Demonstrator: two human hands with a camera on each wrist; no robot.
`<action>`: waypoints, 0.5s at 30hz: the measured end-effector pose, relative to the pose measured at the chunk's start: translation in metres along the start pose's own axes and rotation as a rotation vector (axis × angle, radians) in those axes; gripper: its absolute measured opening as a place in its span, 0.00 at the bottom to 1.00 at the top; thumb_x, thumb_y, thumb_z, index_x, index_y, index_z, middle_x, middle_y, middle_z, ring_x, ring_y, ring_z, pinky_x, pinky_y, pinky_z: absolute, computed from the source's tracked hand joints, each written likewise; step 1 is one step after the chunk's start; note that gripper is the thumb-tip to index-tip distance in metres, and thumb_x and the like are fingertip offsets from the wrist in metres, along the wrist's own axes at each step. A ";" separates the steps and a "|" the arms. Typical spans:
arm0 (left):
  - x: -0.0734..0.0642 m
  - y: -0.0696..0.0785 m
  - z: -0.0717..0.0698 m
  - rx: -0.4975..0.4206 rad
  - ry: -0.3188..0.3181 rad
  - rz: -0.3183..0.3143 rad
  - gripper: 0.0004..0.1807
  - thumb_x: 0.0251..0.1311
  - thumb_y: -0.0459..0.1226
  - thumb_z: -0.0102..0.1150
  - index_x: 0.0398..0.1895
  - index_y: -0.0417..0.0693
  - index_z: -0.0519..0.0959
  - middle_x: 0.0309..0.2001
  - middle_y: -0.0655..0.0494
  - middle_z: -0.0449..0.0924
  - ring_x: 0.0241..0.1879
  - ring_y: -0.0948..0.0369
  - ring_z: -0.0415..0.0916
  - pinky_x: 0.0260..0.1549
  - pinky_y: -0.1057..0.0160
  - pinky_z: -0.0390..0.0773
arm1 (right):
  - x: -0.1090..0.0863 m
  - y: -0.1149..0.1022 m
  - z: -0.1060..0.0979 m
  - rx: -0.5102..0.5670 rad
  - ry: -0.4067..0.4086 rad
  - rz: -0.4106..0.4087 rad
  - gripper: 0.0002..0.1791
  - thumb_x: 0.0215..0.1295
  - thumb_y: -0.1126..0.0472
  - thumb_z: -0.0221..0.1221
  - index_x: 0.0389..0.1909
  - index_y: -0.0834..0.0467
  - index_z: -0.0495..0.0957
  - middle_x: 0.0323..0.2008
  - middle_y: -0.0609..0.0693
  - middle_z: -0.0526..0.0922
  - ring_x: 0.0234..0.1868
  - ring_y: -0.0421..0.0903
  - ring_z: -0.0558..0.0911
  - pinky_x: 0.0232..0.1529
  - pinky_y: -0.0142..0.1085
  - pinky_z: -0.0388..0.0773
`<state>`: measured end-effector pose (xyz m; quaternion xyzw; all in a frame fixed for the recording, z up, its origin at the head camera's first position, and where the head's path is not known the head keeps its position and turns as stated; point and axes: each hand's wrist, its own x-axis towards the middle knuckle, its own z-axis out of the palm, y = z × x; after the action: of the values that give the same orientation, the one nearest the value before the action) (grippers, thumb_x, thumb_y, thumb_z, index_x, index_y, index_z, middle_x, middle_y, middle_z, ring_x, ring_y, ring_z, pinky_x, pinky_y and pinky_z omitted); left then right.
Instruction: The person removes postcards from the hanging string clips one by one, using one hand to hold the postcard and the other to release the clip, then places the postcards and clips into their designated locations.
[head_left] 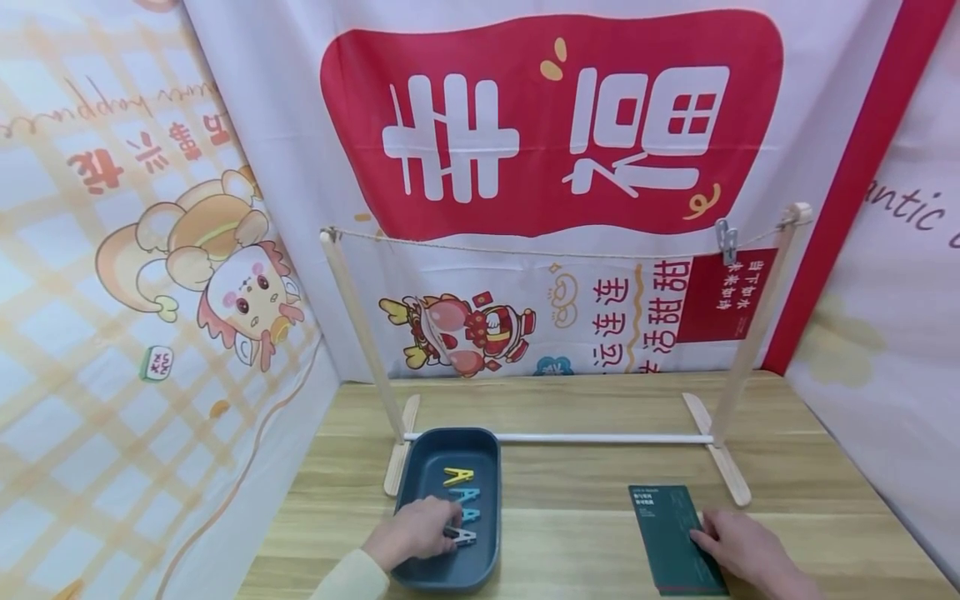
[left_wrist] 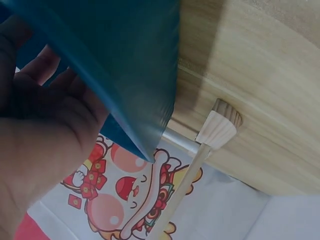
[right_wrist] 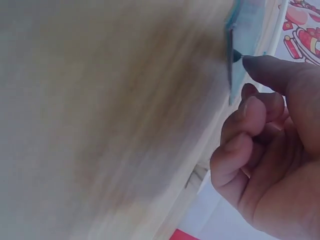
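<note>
A dark blue tray (head_left: 491, 500) on the table holds several clothespins, among them a yellow clothespin (head_left: 458, 476) and blue ones. Inside it, my left hand (head_left: 422, 527) pinches a grey clothespin (head_left: 463, 536) at its dark end. The left wrist view shows the tray's wall (left_wrist: 130, 55) hiding those fingertips. To the right lies a dark green card (head_left: 663, 533) with white print and a red line at its near edge. My right hand (head_left: 742, 546) holds its right edge, thumb (right_wrist: 270, 70) on top and the other fingers curled beside the edge.
Behind the tray stands a wooden frame (head_left: 738, 333) with a string (head_left: 540, 251) between its posts. A grey clothespin (head_left: 726, 242) hangs at the string's right end. A white rod (head_left: 592, 438) joins the feet low down. Printed cloth (head_left: 551, 125) encloses the table.
</note>
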<state>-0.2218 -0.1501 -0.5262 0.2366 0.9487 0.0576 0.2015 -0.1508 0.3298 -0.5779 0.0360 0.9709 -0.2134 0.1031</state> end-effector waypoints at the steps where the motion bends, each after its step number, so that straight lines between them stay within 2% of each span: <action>1: 0.001 0.000 0.000 0.012 0.001 -0.004 0.11 0.55 0.45 0.68 0.40 0.58 0.81 0.32 0.64 0.77 0.28 0.67 0.70 0.28 0.64 0.72 | 0.000 -0.001 0.000 0.003 0.000 0.001 0.15 0.63 0.52 0.63 0.22 0.53 0.70 0.17 0.46 0.69 0.20 0.43 0.69 0.23 0.33 0.61; 8: 0.004 0.001 0.005 0.099 0.048 0.003 0.13 0.55 0.45 0.69 0.42 0.57 0.81 0.32 0.61 0.78 0.29 0.66 0.71 0.28 0.62 0.74 | 0.000 -0.006 -0.001 0.010 0.014 -0.021 0.15 0.61 0.56 0.63 0.21 0.53 0.69 0.17 0.46 0.69 0.20 0.43 0.68 0.22 0.34 0.61; 15: -0.001 0.004 0.002 0.124 0.117 0.017 0.09 0.57 0.46 0.66 0.37 0.55 0.80 0.30 0.59 0.78 0.26 0.64 0.71 0.24 0.62 0.72 | 0.003 0.001 -0.003 0.040 -0.046 0.007 0.15 0.64 0.53 0.62 0.22 0.53 0.70 0.18 0.47 0.70 0.21 0.43 0.69 0.23 0.33 0.60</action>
<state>-0.2189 -0.1471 -0.5271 0.2530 0.9586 0.0140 0.1303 -0.1547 0.3318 -0.5759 0.0368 0.9637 -0.2329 0.1254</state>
